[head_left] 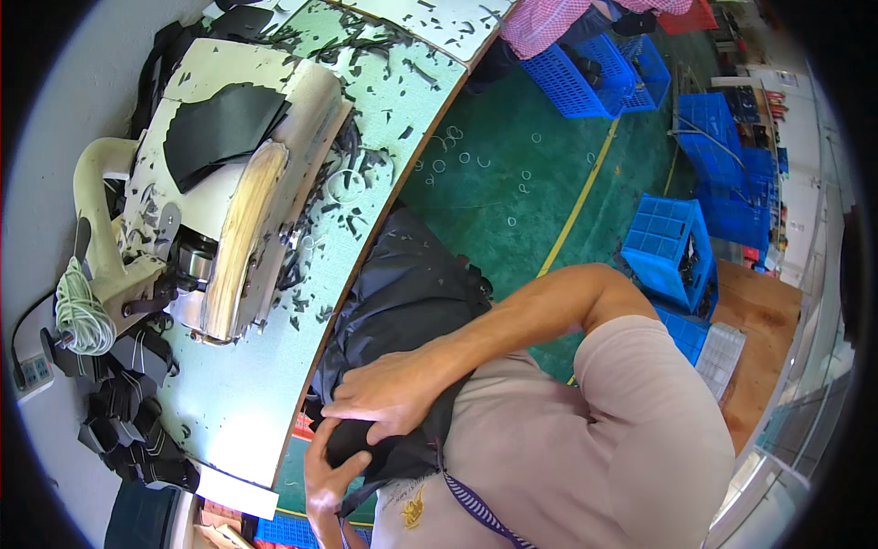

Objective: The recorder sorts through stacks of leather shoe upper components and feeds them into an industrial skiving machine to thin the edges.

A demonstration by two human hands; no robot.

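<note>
My right hand (384, 395) comes in from the right and lies over a dark, flexible black piece (347, 441) at my waist, its fingers bent down onto it. My left hand (327, 471) is below, thumb and fingers curled around the same black piece. The two hands nearly touch. Whether it is one piece or a small stack I cannot tell, as the fingers cover much of it. Under and beyond the hands, a black apron (402, 274) spreads across my lap against the table edge. A striped dark strap (476, 503) runs from it over my shirt.
On the pale table (233, 403) stands a cream machine (197, 82) with a curved wooden strip (242, 247), topped by fanned black sheets (224, 133). Black scraps litter the table. Bundled black pieces (128, 412) line the wall. Blue crates (663, 247) stand on the green floor, near another person's checked sleeve (549, 23).
</note>
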